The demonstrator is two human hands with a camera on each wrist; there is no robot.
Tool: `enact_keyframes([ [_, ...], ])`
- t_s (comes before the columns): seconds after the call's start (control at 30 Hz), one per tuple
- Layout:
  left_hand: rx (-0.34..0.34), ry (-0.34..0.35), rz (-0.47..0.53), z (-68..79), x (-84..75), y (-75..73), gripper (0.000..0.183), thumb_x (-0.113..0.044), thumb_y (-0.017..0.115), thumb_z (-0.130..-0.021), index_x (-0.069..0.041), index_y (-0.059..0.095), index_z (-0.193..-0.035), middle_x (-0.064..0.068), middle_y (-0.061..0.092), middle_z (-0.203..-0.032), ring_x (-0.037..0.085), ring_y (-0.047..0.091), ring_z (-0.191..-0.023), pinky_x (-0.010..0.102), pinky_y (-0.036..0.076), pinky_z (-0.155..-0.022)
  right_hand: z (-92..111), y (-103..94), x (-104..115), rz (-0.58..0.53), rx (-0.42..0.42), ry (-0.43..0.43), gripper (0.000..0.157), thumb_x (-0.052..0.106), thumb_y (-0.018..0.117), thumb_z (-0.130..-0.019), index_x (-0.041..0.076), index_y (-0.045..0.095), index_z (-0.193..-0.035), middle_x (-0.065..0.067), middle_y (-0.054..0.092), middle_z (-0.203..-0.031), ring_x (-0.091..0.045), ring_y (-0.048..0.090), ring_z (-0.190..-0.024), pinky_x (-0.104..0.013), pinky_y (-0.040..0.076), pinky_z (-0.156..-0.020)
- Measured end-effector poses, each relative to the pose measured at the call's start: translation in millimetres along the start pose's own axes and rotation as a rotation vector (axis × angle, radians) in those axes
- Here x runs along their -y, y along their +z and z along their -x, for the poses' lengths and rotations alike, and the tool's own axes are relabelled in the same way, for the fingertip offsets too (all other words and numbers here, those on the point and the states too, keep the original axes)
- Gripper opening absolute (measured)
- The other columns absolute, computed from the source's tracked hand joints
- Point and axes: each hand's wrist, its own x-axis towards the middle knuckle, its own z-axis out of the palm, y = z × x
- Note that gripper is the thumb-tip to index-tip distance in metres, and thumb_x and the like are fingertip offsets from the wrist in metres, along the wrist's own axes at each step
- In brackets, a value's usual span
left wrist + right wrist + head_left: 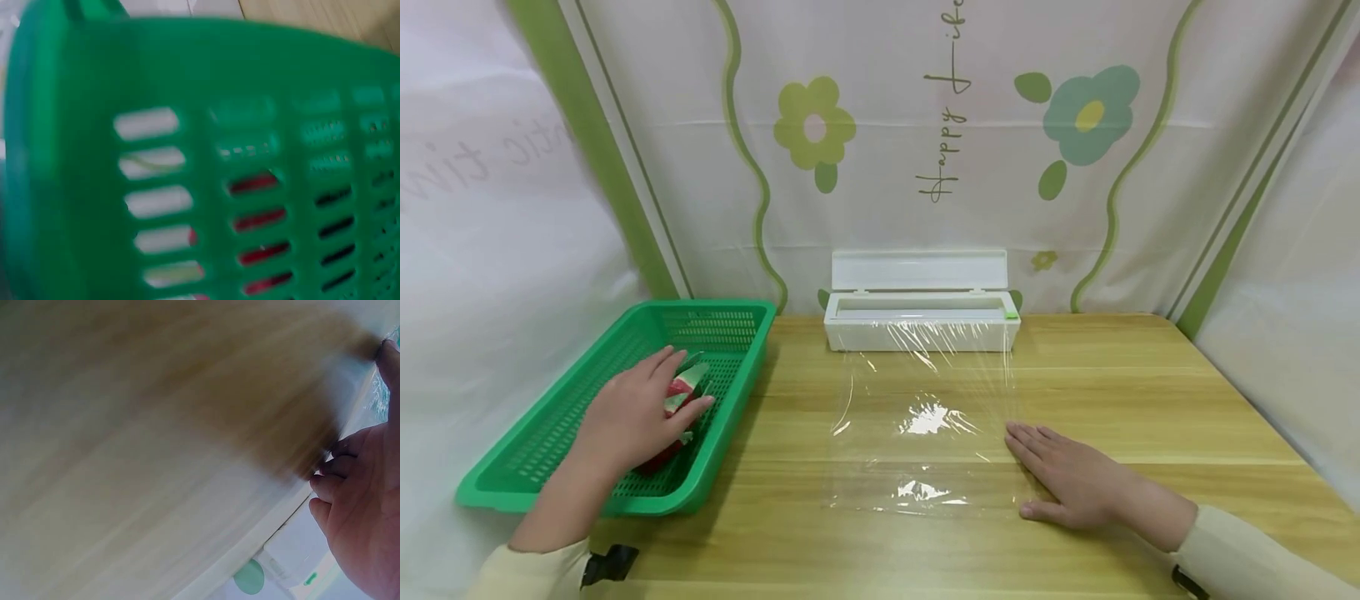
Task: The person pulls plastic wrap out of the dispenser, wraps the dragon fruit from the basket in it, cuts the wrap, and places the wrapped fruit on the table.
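My left hand (634,414) reaches down into a green plastic basket (730,433), over red pieces with pale green rind that look like watermelon slices (688,382). Its thumb is spread apart from the fingers, with the slices partly hidden below. Through the slots of the basket wall (156,69), red shows in the left wrist view. A sheet of clear plastic wrap (925,417) lies on the table, drawn out from a white dispenser box (921,336). My right hand (1071,479) lies with extended fingers, fingertips right at the sheet's right edge.
The dispenser's lid (919,271) stands raised at the back of the wooden table (1150,400), with a small green piece (1011,315) at the box's right end. Printed cloth (880,167) hangs behind and along both sides.
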Motion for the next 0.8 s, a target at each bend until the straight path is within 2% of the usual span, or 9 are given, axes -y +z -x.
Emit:
enact_keyframes([
  [0.1, 0.093, -0.086, -0.011, 1.2, 10.3, 2.5, 0.082, -0.051, 0.068, -0.086, 0.01, 0.047, -0.135, 0.036, 0.043, -0.135, 0.054, 0.046, -0.116, 0.067, 0.042, -0.085, 0.2, 0.7, -0.1, 0.0, -0.003, -0.002, 0.085, 0.061, 0.046, -0.095, -0.009, 0.04, -0.142, -0.025, 0.036, -0.148, -0.035, 0.038, -0.135, -0.024, -0.003, -0.115],
  [0.17, 0.142, -0.134, -0.008, 2.5, 15.9, 4.3, 0.087, -0.058, 0.063, -0.087, 0.01, 0.044, -0.137, 0.037, 0.04, -0.137, 0.056, 0.043, -0.118, 0.068, 0.041, -0.086, 0.1, 1.0, -0.4, 0.002, -0.001, -0.006, 0.085, 0.061, 0.045, -0.095, -0.009, 0.039, -0.143, -0.025, 0.036, -0.148, -0.036, 0.038, -0.135, -0.023, -0.006, -0.114],
  [0.37, 0.271, -0.234, 0.019, 5.1, 31.1, 10.5, 0.098, -0.067, 0.055, -0.086, 0.013, 0.035, -0.14, 0.038, 0.035, -0.138, 0.057, 0.037, -0.12, 0.07, 0.039, -0.086, 0.4, 2.3, -0.3, 0.004, 0.003, -0.002, 0.085, 0.062, 0.045, -0.095, -0.008, 0.039, -0.143, -0.024, 0.036, -0.149, -0.035, 0.038, -0.135, -0.023, -0.006, -0.114],
  [0.57, 0.384, -0.32, 0.071, 6.6, 43.1, 16.7, 0.106, -0.072, 0.049, -0.086, 0.016, 0.027, -0.141, 0.041, 0.031, -0.136, 0.057, 0.035, -0.12, 0.07, 0.041, -0.08, 1.3, 3.5, -0.7, 0.009, -0.003, -0.006, 0.085, 0.061, 0.045, -0.095, -0.009, 0.039, -0.142, -0.025, 0.037, -0.148, -0.036, 0.038, -0.135, -0.023, -0.006, -0.114],
  [0.7, 0.426, -0.353, 0.106, 6.6, 48.9, 21.1, 0.115, -0.074, 0.052, -0.083, 0.018, 0.02, -0.143, 0.044, 0.027, -0.137, 0.06, 0.032, -0.12, 0.071, 0.041, -0.079, 1.4, 3.4, -0.5, 0.014, -0.011, -0.002, 0.085, 0.062, 0.046, -0.094, -0.009, 0.04, -0.142, -0.025, 0.037, -0.148, -0.036, 0.038, -0.135, -0.024, -0.004, -0.114],
  [0.8, 0.44, -0.359, 0.134, 6.3, 51.3, 24.2, 0.12, -0.075, 0.056, -0.08, 0.018, 0.015, -0.144, 0.046, 0.025, -0.137, 0.061, 0.031, -0.119, 0.071, 0.041, -0.079, 1.4, 2.2, 0.3, 0.012, -0.012, 0.005, 0.085, 0.062, 0.046, -0.094, -0.009, 0.039, -0.143, -0.024, 0.037, -0.148, -0.035, 0.038, -0.135, -0.028, 0.005, -0.116],
])
